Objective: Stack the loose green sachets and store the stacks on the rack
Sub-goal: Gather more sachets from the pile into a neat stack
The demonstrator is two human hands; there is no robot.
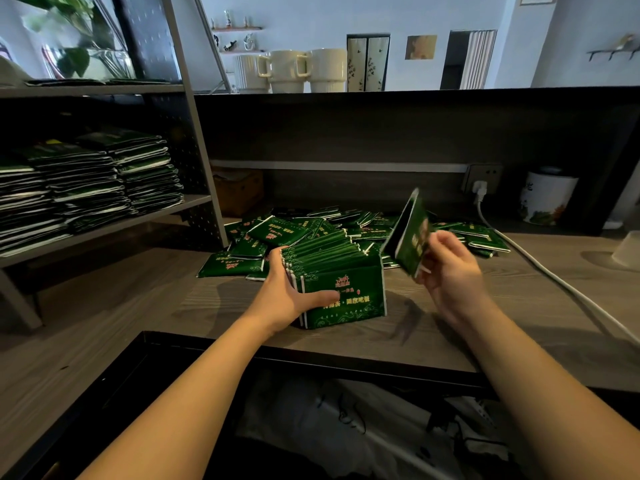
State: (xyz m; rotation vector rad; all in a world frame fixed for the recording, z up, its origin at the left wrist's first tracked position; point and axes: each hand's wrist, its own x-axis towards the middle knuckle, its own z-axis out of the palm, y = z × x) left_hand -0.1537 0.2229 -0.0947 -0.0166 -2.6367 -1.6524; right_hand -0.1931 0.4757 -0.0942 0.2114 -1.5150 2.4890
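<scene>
Both forearms reach in from the bottom edge over the dark front edge of the wooden counter point(104, 306). At far left, a grey metal rack point(194, 140) stands on the counter; its lower shelf carries three tall stacks of green sachets point(104, 181) side by side. Moving right, the left hand point(287, 296) clamps a standing row of sachets point(339, 275), its fingers along the row's left side and its thumb pressed across the front packet's printed face. Behind that row, a loose heap of sachets point(294, 230) spreads across the counter toward the back wall. Further right, the right hand point(446, 265) is raised off the counter and pinches a few sachets point(410, 233), tilted and slightly blurred, just right of the row. A white cable point(540, 268) runs from a wall socket across the counter, and a white canister point(545, 199) stands at far right. Three cream mugs point(294, 71) sit on the ledge above.
</scene>
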